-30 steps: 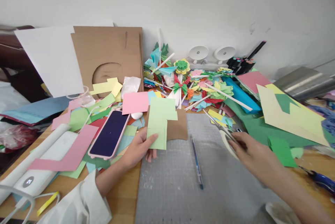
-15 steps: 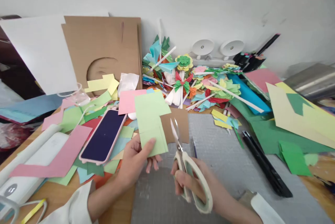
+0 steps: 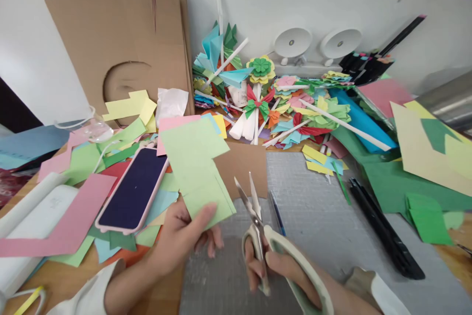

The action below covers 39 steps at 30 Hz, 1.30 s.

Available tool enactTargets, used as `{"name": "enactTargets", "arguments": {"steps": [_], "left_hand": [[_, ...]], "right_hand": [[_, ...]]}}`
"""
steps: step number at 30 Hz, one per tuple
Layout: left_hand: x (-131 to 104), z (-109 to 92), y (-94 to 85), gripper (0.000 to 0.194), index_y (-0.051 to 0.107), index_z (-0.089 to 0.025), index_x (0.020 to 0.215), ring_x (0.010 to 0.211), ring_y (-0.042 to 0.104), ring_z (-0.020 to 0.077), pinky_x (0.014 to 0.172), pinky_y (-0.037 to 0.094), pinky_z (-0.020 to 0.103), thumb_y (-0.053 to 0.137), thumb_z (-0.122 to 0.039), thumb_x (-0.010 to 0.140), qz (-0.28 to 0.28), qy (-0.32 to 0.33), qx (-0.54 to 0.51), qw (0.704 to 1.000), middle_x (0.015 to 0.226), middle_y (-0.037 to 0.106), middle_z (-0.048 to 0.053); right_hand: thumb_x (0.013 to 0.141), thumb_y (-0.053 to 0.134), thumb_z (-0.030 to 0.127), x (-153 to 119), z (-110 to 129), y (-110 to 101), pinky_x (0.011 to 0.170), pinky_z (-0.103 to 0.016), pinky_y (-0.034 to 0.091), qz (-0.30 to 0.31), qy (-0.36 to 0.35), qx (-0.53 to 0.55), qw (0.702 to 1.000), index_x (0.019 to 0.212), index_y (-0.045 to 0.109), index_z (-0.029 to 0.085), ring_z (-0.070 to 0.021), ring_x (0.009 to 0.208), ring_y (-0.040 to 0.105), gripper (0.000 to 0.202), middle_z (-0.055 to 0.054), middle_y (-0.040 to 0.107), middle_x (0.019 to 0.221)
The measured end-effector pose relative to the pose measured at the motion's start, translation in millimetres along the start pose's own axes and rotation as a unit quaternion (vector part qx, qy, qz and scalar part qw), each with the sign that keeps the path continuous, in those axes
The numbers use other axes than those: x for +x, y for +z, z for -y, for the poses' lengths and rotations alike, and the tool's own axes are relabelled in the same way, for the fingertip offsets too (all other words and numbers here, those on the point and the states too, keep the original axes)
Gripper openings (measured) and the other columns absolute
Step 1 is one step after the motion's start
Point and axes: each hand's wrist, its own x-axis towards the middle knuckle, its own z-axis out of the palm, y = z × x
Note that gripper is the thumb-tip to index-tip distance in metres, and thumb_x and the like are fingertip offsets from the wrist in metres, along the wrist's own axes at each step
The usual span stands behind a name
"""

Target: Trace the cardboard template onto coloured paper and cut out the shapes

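Note:
Between the thumb and fingers of my left hand (image 3: 191, 229) is a light green paper sheet (image 3: 195, 172), raised over the table. A notch is cut from its right side, and thin lines run across its lower part. My right hand (image 3: 280, 261) has its fingers through the handles of a pair of scissors (image 3: 256, 212) with pale grips. The blades are apart and point up and away, just right of the paper and not touching it. Under both hands lies a grey cutting mat (image 3: 306, 236), with a pen (image 3: 277, 213) on it.
Left are a phone (image 3: 134, 189) and scattered coloured paper scraps (image 3: 84, 162). Cardboard sheets (image 3: 121, 35) lean on the wall beside a heap of paper flowers (image 3: 260, 69). A black utility knife (image 3: 385, 229) and green paper (image 3: 398, 185) lie right. Brown card (image 3: 241, 167) sits behind the blades.
The scissor blades have spread wider apart. The green paper has tilted and come slightly nearer and left. The view has shifted closer to the table.

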Motion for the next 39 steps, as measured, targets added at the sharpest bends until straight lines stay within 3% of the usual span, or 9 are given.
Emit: {"name": "enactTargets", "arguments": {"steps": [3,5,8,14,24,39], "left_hand": [[3,1,-5.7,0.055,0.065,-0.012,0.048,0.032,0.052,0.0073,0.032,0.029,0.015,0.055,-0.046,0.090,-0.059,0.014,-0.004,0.998,0.043,0.062,0.006],[3,2,-6.0,0.055,0.065,-0.012,0.048,0.032,0.052,0.0073,0.032,0.029,0.015,0.055,-0.045,0.090,-0.069,0.009,0.006,0.998,0.043,0.062,0.006],[0,3,-2.2,0.055,0.065,-0.012,0.049,0.032,0.050,0.0064,0.034,0.031,0.015,0.054,-0.045,0.091,-0.050,-0.009,0.030,0.998,0.043,0.061,0.005],[-3,0,6.3,0.056,0.061,-0.011,0.048,0.032,0.050,0.0063,0.034,0.031,0.014,0.055,-0.051,0.088,-0.016,-0.035,0.044,0.998,0.045,0.062,0.006],[-4,4,4.2,0.059,0.063,-0.011,0.050,0.031,0.050,0.0072,0.033,0.033,0.015,0.051,-0.054,0.089,0.002,-0.051,0.055,0.997,0.043,0.061,0.007],[-1,-4,8.6,0.057,0.063,-0.011,0.048,0.032,0.054,0.0090,0.029,0.035,0.014,0.059,-0.054,0.084,0.005,-0.096,-0.008,0.995,0.043,0.061,0.007]], "right_hand": [[0.089,0.045,0.064,-3,0,3,0.062,-0.025,0.042,0.028,0.021,0.018,0.999,0.090,0.052,0.015,-0.0129,0.068,0.053,0.050,0.000,0.051,0.074],[0.089,0.044,0.066,-5,-1,7,0.061,-0.023,0.041,0.036,0.044,0.017,0.998,0.088,0.051,0.015,-0.0118,0.066,0.052,0.051,0.001,0.049,0.072],[0.089,0.043,0.066,-6,-5,12,0.059,-0.022,0.040,0.036,0.078,0.009,0.996,0.088,0.050,0.016,-0.0107,0.064,0.050,0.051,0.001,0.049,0.069],[0.085,0.047,0.070,-1,-24,14,0.049,-0.019,0.037,0.044,0.035,0.069,0.996,0.082,0.046,0.017,-0.0080,0.053,0.046,0.053,0.005,0.040,0.062],[0.087,0.047,0.068,1,-10,17,0.051,-0.019,0.038,0.028,0.049,0.061,0.997,0.081,0.045,0.017,-0.0070,0.054,0.046,0.052,0.006,0.040,0.063],[0.089,0.043,0.067,0,-15,15,0.056,-0.021,0.041,0.033,0.029,0.052,0.998,0.085,0.048,0.017,-0.0095,0.061,0.049,0.050,0.004,0.042,0.067]]}}
